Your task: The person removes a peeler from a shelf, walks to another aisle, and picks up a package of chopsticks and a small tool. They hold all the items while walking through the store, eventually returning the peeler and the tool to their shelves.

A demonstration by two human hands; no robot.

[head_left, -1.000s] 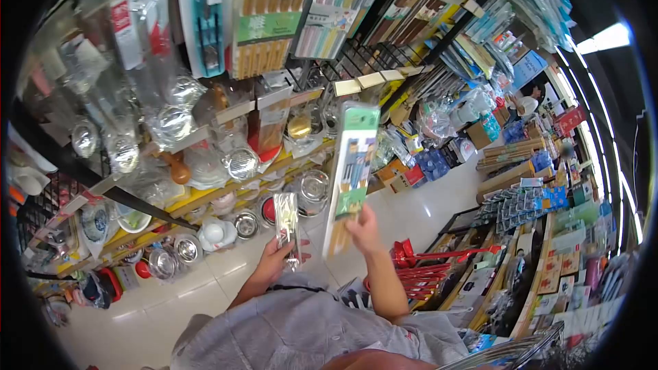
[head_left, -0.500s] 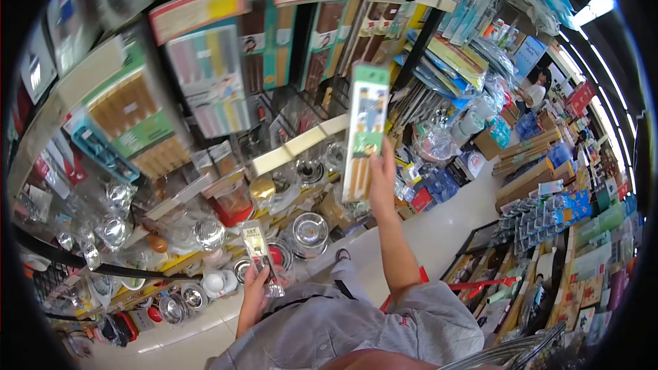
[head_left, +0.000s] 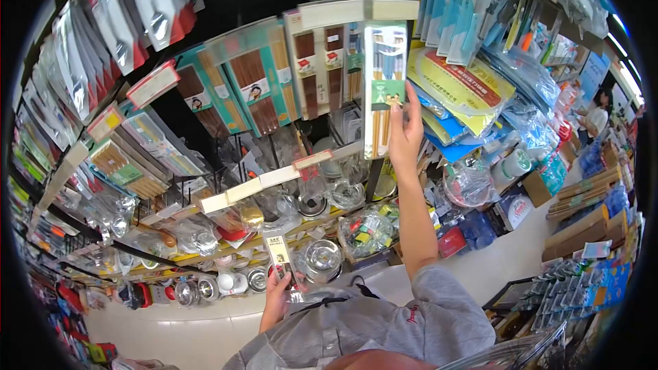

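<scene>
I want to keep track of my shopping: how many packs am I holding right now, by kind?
Long chopstick pack, held up in the right hand: 1
Small narrow pack, held low in the left hand: 1
Total: 2

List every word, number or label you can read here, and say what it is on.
None can be read.
Long pack in the right hand: green label, print too small.
Small pack in the left hand: label blurred.
Yellow packs: red band, print blurred.
</scene>
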